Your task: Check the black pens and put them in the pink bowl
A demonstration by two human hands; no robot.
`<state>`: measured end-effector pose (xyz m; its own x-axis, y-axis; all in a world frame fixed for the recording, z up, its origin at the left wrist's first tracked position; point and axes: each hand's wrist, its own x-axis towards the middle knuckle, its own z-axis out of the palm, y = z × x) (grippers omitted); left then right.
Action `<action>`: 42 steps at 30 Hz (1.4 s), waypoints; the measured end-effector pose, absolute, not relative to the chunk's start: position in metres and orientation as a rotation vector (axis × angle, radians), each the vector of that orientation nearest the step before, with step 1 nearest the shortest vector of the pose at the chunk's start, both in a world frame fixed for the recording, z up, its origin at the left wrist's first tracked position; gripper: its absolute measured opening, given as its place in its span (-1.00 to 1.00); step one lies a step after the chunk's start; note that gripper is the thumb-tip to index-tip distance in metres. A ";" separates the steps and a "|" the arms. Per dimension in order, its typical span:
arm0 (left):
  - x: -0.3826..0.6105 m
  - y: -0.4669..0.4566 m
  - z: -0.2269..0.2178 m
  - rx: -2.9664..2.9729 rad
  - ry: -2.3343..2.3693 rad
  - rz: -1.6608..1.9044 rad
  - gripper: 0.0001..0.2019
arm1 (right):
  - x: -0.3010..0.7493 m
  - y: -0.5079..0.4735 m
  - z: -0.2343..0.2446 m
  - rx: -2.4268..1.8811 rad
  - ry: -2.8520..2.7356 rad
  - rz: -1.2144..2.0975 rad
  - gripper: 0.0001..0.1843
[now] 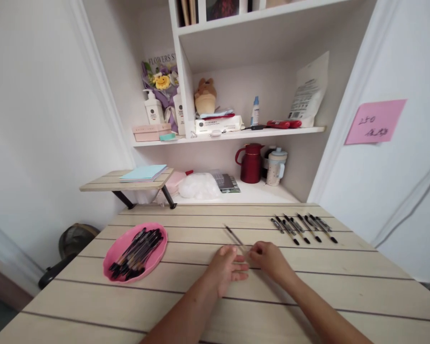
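Observation:
In the middle of the table, a slim pen (234, 235) points up and away to the left, dark toward its tip and paler lower down. My right hand (268, 258) is closed in a pinch around its near end. Just left of it, my left hand (225, 268) has its fingers stretched and apart, the fingertips close to the pen; whether they touch it I cannot tell. A pink bowl (156, 260) at the left holds a pile of dark, slender pens (140, 251). To the right, several pens and short dark pen parts (303, 228) lie side by side in a slanted row.
A small raised stand (96, 181) with blue paper (143, 172) sits at the table's back left. Behind the table, shelves hold a red jug (251, 165), a speckled cup (275, 168) and a clear plastic bag (199, 186). A pink note (375, 122) is on the right wall.

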<state>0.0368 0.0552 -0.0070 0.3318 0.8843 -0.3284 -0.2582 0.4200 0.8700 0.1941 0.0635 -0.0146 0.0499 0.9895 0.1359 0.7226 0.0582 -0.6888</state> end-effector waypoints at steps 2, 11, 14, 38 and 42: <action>0.039 0.057 -0.012 0.762 0.866 0.876 -0.62 | 0.177 0.055 -0.015 -1.528 -1.729 0.712 -0.82; 0.033 0.053 -0.012 0.842 0.887 0.822 -0.62 | 0.262 0.100 -0.005 -2.067 -1.668 0.030 -0.85; 0.038 0.050 -0.018 0.979 0.882 0.804 -0.60 | 0.288 0.118 -0.011 -2.244 -1.672 -0.105 -0.80; 0.037 0.042 -0.019 1.521 0.846 0.601 -0.76 | 0.204 0.065 0.032 -1.085 -0.965 1.065 -0.68; 0.038 0.041 -0.019 1.561 0.854 0.598 -0.79 | 0.198 0.061 0.040 -1.091 -0.977 1.035 -0.66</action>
<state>0.0383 0.0408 -0.0192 0.5987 0.7960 -0.0888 0.1883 -0.0321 0.9816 0.1977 0.0607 0.0404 0.2312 0.9675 0.1023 -0.1585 0.1412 -0.9772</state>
